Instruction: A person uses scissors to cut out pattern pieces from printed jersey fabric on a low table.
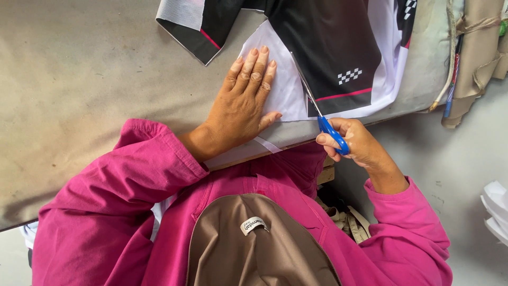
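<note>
Printed fabric (338, 58) is mid-cut: my left hand (243, 103) presses it flat, fingers spread, while my right hand (352, 140), closed around blue scissors (323, 114), must advance along the edge.

bare table (90, 79) left, printed fabric (328, 58) (scissors (317, 111) in it) blocking right

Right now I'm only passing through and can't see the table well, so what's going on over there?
A person in a pink top is cutting printed fabric at a grey padded table. The left hand lies flat on the white fabric piece, pinning it down. The right hand grips blue-handled scissors, blades open along the edge where the white meets the black printed panel. Most of that edge is not yet cut.
</note>
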